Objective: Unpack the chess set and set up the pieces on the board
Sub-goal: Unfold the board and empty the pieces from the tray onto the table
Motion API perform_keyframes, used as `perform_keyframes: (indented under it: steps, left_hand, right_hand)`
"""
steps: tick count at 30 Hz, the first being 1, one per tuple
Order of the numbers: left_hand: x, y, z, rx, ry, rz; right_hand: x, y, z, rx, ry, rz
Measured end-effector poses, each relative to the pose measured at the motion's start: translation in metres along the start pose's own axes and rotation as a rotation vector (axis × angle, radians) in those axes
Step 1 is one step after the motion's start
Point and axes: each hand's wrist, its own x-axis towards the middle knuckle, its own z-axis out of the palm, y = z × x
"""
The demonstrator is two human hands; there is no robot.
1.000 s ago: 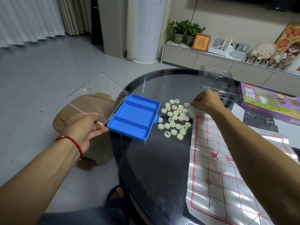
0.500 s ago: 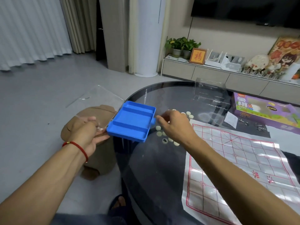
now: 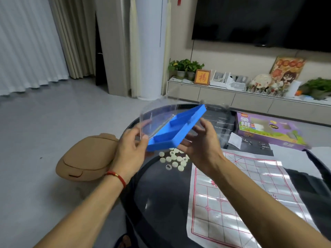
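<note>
A blue compartment tray [image 3: 180, 126] with a clear hinged lid [image 3: 157, 113] is lifted above the dark glass table [image 3: 161, 194], tilted up toward the far side. My left hand [image 3: 129, 145] grips its near left corner and the lid's edge. My right hand [image 3: 198, 147] holds the tray's right side from below, fingers spread. Several pale round chess pieces [image 3: 174, 159] lie in a loose heap on the glass under the tray. The white board sheet [image 3: 238, 192] with its red grid lies flat to the right of them.
A purple game box [image 3: 268, 129] and a clear plastic case [image 3: 220, 119] stand at the table's far side, with a paper slip [image 3: 235, 139] and small metal parts beside them. A tan stool [image 3: 86, 158] sits on the floor left of the table.
The tray has risen off the table's edge and tilted, with its lid swung up over it. My right hand has left the pieces and taken the tray's right side.
</note>
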Motion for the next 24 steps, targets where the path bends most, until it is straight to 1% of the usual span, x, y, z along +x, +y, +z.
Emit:
perform_keyframes:
  steps: [2,4,6,10,14,16,19,22,24]
  left_hand:
    - [-0.003,0.008,0.016,-0.024,-0.107,-0.022]
    - [-0.007,0.015,0.032,-0.056,-0.209,-0.058]
    - [-0.013,0.022,0.048,-0.123,-0.262,-0.115]
    - [-0.016,0.025,0.08,-0.123,-0.251,-0.172]
    - [-0.015,0.023,0.102,-0.104,-0.323,-0.263]
    - [-0.017,0.022,0.111,-0.105,-0.333,-0.27]
    - [-0.023,0.024,0.123,-0.093,-0.326,-0.268]
    - [-0.027,0.027,0.131,-0.11,-0.349,-0.236]
    - [-0.028,0.027,0.135,-0.137,-0.345,-0.226]
  right_hand:
    - [-0.006,-0.009,-0.019,0.071,-0.007,-0.006]
    - [-0.012,-0.02,-0.036,0.081,-0.053,-0.017]
    - [-0.017,-0.029,-0.053,0.062,-0.087,-0.033]
    - [-0.025,-0.04,-0.083,0.035,-0.101,-0.036]
    - [-0.03,-0.048,-0.099,-0.129,-0.041,-0.071]
    - [-0.031,-0.052,-0.105,-0.241,0.037,-0.096]
    - [-0.033,-0.051,-0.111,-0.395,0.109,-0.129]
    - [-0.033,-0.051,-0.113,-0.479,0.169,-0.164]
    - [-0.031,-0.054,-0.114,-0.477,0.167,-0.155]
